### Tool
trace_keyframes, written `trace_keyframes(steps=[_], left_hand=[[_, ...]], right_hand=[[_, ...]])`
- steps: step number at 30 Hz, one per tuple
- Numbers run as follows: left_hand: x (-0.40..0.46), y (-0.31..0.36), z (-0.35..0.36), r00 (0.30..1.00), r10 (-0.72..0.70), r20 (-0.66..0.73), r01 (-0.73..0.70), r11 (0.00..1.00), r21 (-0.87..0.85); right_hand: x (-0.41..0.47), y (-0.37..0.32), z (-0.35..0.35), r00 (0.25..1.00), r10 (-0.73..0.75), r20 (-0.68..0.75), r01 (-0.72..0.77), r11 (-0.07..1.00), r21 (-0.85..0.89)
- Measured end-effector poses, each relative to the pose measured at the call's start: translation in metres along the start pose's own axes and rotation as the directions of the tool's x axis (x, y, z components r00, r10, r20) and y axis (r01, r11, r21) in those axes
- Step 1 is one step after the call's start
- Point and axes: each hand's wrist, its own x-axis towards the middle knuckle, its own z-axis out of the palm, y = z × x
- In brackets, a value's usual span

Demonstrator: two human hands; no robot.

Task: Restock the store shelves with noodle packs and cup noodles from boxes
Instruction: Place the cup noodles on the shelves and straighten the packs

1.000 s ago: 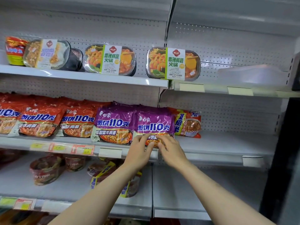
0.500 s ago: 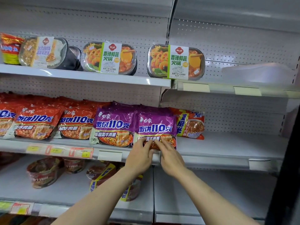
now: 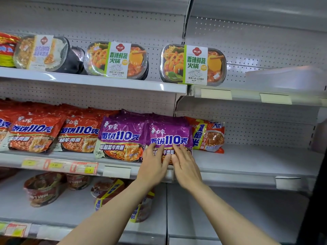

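Both hands have slid a little higher up the front of the purple noodle pack point(image 3: 170, 137) since a moment ago, and the fingers now lie flatter on it. That pack stands at the front of the middle shelf point(image 3: 247, 161), leaning back on more purple packs behind it.

The left hand point(image 3: 153, 165) and the right hand point(image 3: 185, 167) sit side by side on the pack's lower half. Their fingers are straight and press on it; they do not wrap round it. I think they push it back so it stands straight and lines up with the row.

Just left of the hands is a second purple pack point(image 3: 122, 137), touching the first. Further left are red noodle packs point(image 3: 35, 133). Just right of the hands is an orange pack point(image 3: 209, 135), and past it the shelf is bare.

Above the hands, the top shelf holds hot pot trays point(image 3: 192, 65). Below the wrists, the bottom shelf holds cup noodles point(image 3: 42, 189), some tipped over. No boxes can be seen.
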Motion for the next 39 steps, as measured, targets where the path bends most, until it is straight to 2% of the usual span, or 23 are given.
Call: trace_keyframes(steps=[6,11,17,21,24,27,30,34,39], left_hand=[[0.009,-0.002,0.000,1.000,-0.024,-0.004,0.024,1.000,-0.019],[0.011,-0.002,0.003,1.000,-0.020,0.024,0.020,1.000,-0.005],[0.000,-0.009,-0.010,0.999,0.015,0.040,-0.012,0.996,-0.083],[-0.014,-0.026,-0.033,0.994,0.017,-0.109,-0.032,0.990,-0.136],[-0.020,-0.054,-0.058,0.971,-0.032,-0.237,-0.002,0.990,-0.144],[-0.025,-0.088,-0.081,0.957,-0.111,-0.269,0.079,0.989,-0.126],[-0.022,-0.113,-0.102,0.958,-0.166,-0.233,0.125,0.976,-0.180],[-0.014,-0.127,-0.117,0.983,-0.152,-0.099,0.127,0.967,-0.221],[-0.007,-0.138,-0.126,0.993,-0.117,0.033,0.122,0.958,-0.259]], right_hand=[[0.000,-0.003,-0.006,1.000,-0.029,0.008,0.029,0.999,0.040],[0.002,0.005,-0.002,0.999,-0.023,0.024,0.023,1.000,0.004],[0.004,0.008,0.008,0.999,0.008,0.042,-0.005,0.997,-0.075],[-0.001,-0.010,0.017,0.999,0.022,-0.024,-0.026,0.989,-0.147],[-0.003,-0.044,0.028,0.997,-0.041,-0.058,0.037,0.997,-0.068],[0.000,-0.080,0.046,0.997,-0.052,-0.056,0.056,0.996,0.070],[0.006,-0.117,0.064,0.997,-0.069,-0.036,0.075,0.977,0.199],[0.019,-0.151,0.084,0.997,-0.063,-0.035,0.071,0.948,0.310],[0.024,-0.157,0.101,0.999,-0.001,-0.043,0.011,0.969,0.248]])
